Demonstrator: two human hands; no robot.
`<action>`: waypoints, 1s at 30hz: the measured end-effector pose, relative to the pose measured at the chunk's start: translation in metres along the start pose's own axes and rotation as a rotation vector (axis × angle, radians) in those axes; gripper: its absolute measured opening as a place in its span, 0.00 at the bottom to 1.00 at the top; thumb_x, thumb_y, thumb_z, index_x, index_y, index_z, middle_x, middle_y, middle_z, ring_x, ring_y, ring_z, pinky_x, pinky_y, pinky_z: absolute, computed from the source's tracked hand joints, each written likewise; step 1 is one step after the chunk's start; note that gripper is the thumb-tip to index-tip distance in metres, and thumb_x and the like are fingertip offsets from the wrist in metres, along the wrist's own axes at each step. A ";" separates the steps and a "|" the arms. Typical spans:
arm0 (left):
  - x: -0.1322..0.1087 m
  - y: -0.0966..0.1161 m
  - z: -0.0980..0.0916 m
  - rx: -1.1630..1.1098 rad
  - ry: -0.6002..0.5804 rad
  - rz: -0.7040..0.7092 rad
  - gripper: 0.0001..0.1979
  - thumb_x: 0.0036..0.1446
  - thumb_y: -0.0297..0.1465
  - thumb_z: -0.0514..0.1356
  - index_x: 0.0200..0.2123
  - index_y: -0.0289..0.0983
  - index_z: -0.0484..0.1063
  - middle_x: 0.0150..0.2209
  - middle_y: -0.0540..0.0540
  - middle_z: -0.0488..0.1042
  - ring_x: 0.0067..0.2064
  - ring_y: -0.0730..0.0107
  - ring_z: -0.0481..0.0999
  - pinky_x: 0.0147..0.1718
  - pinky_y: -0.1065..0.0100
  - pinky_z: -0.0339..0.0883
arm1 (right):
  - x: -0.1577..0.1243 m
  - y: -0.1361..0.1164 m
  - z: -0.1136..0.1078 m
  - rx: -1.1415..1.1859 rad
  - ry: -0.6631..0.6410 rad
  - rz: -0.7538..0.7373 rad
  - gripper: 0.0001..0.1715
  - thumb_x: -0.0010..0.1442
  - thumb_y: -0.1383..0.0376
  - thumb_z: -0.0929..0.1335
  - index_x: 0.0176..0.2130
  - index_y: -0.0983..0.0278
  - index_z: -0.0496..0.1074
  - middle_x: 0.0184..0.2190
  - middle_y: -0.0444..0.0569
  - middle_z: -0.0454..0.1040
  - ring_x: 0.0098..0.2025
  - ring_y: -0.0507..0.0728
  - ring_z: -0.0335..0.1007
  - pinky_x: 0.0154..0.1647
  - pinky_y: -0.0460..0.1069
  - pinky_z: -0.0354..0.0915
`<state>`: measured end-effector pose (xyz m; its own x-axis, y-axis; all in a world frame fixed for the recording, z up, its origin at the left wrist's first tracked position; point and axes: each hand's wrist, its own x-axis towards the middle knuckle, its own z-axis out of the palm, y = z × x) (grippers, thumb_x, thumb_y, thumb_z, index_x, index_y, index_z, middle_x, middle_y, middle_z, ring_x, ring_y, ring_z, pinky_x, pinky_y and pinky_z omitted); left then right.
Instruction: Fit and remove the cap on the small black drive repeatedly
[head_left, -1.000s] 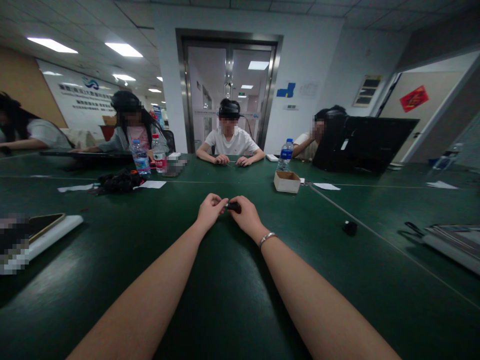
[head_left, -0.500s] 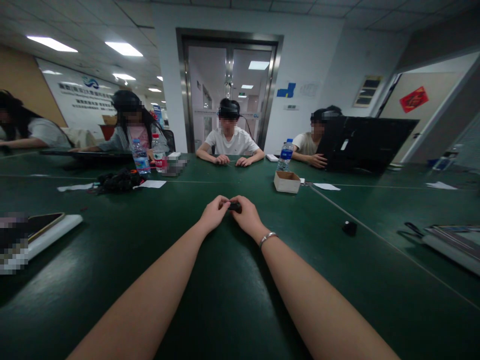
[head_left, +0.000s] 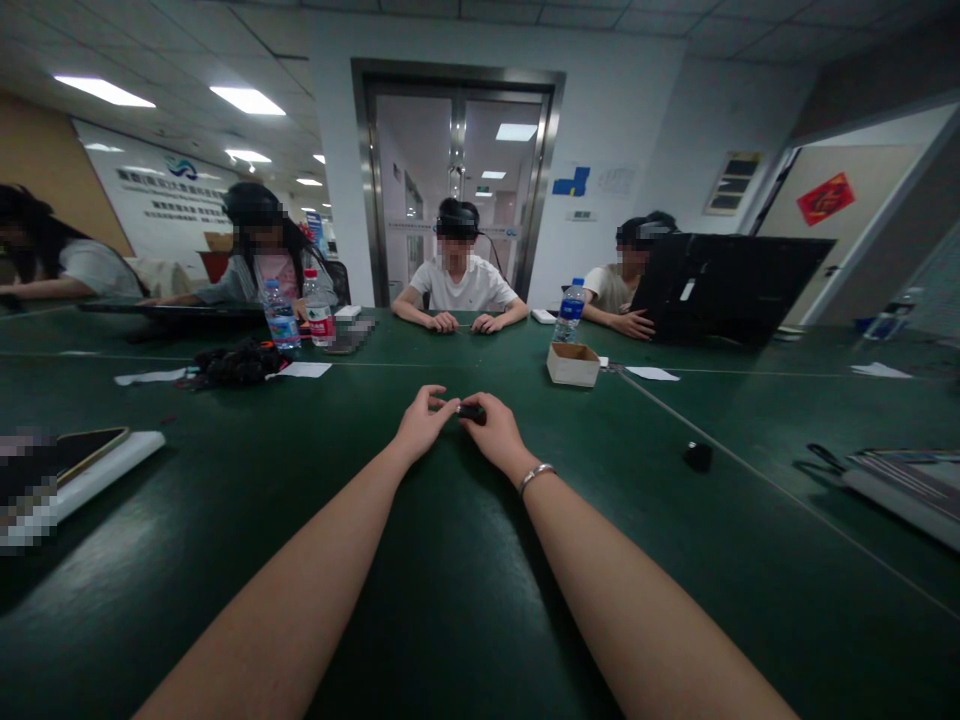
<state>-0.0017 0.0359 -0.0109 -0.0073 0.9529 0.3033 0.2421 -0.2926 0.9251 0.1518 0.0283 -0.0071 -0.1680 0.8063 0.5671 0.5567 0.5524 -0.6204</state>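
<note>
A small black object is held just above the green table, near the middle of the view. My right hand grips it between thumb and fingers from the right. On its left side, my left hand has its fingers apart, with the thumb tip at or very near the object's left end. Whether that thumb touches it is hard to tell. A silver bracelet circles my right wrist.
Beyond my hands stand an open box and a bottle. A black item lies to the right, a phone at the left. Black cables lie back left. Several people sit around the table.
My left hand's fingers have lifted and spread away from the black object. My right hand still holds it in nearly the same place.
</note>
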 end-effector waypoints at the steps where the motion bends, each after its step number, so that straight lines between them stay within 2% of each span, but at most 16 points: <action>1: 0.000 0.000 0.000 -0.001 -0.021 -0.020 0.19 0.51 0.39 0.60 0.44 0.36 0.66 0.31 0.47 0.72 0.30 0.71 0.72 0.32 0.68 0.66 | 0.000 0.000 0.000 0.002 -0.005 -0.004 0.10 0.49 0.72 0.68 0.35 0.62 0.70 0.34 0.45 0.71 0.37 0.54 0.66 0.40 0.50 0.62; 3: 0.001 -0.001 0.001 -0.005 -0.056 0.004 0.16 0.52 0.39 0.59 0.42 0.36 0.67 0.27 0.49 0.71 0.29 0.71 0.72 0.31 0.68 0.65 | 0.000 0.001 0.001 0.003 -0.013 -0.017 0.10 0.49 0.72 0.68 0.35 0.62 0.70 0.34 0.45 0.71 0.37 0.53 0.66 0.40 0.50 0.62; 6: 0.002 -0.003 0.001 -0.030 -0.043 0.087 0.17 0.48 0.34 0.63 0.42 0.37 0.68 0.32 0.48 0.72 0.34 0.71 0.73 0.36 0.68 0.66 | 0.000 0.002 0.001 0.011 -0.001 -0.009 0.10 0.49 0.72 0.68 0.35 0.63 0.70 0.34 0.46 0.71 0.37 0.54 0.66 0.40 0.50 0.63; 8: 0.002 -0.004 0.001 -0.040 -0.038 0.058 0.21 0.47 0.35 0.64 0.45 0.37 0.67 0.35 0.47 0.72 0.35 0.71 0.73 0.36 0.68 0.66 | 0.000 0.002 0.001 0.015 0.007 0.006 0.10 0.49 0.72 0.68 0.35 0.63 0.70 0.34 0.46 0.71 0.37 0.54 0.67 0.40 0.50 0.63; 11: 0.003 -0.005 0.001 -0.020 -0.065 0.000 0.17 0.51 0.39 0.60 0.42 0.36 0.68 0.31 0.48 0.71 0.31 0.71 0.71 0.33 0.68 0.65 | 0.000 0.001 0.001 0.014 -0.004 -0.002 0.10 0.49 0.72 0.68 0.35 0.63 0.70 0.34 0.46 0.71 0.37 0.54 0.67 0.40 0.50 0.63; 15: 0.003 -0.003 0.001 -0.042 -0.054 0.083 0.15 0.47 0.33 0.62 0.40 0.36 0.70 0.34 0.47 0.72 0.36 0.71 0.72 0.38 0.68 0.65 | 0.000 0.002 0.001 0.015 -0.007 -0.013 0.11 0.49 0.72 0.68 0.36 0.63 0.71 0.34 0.46 0.71 0.36 0.53 0.66 0.40 0.50 0.63; 20: 0.004 -0.003 0.001 -0.002 -0.025 -0.021 0.14 0.50 0.39 0.59 0.37 0.36 0.71 0.31 0.47 0.71 0.33 0.70 0.71 0.32 0.69 0.64 | 0.000 0.001 0.001 0.021 -0.013 -0.001 0.10 0.49 0.71 0.68 0.36 0.63 0.70 0.34 0.46 0.71 0.36 0.53 0.66 0.39 0.50 0.63; 24: 0.003 0.000 0.002 -0.052 -0.075 0.020 0.14 0.47 0.35 0.62 0.37 0.36 0.71 0.30 0.48 0.71 0.32 0.71 0.70 0.31 0.71 0.63 | 0.000 0.000 0.000 0.017 -0.003 -0.006 0.10 0.49 0.71 0.68 0.35 0.63 0.71 0.33 0.46 0.71 0.36 0.53 0.66 0.39 0.50 0.63; 26: 0.002 0.003 0.002 -0.085 -0.070 -0.009 0.15 0.46 0.35 0.63 0.38 0.36 0.70 0.31 0.48 0.72 0.32 0.72 0.70 0.30 0.71 0.63 | 0.000 0.000 0.000 0.019 0.000 0.002 0.10 0.49 0.71 0.68 0.35 0.62 0.71 0.33 0.46 0.71 0.35 0.53 0.66 0.39 0.50 0.63; 30: 0.002 0.006 0.002 -0.075 -0.048 -0.099 0.14 0.51 0.41 0.57 0.34 0.36 0.70 0.29 0.48 0.71 0.29 0.73 0.69 0.26 0.72 0.61 | 0.000 0.001 0.001 0.009 -0.011 0.004 0.10 0.49 0.71 0.68 0.35 0.62 0.70 0.34 0.45 0.71 0.36 0.53 0.66 0.39 0.50 0.62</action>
<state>0.0021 0.0360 -0.0057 0.0197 0.9796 0.2001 0.1692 -0.2005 0.9650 0.1521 0.0290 -0.0083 -0.1747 0.8110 0.5584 0.5498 0.5508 -0.6280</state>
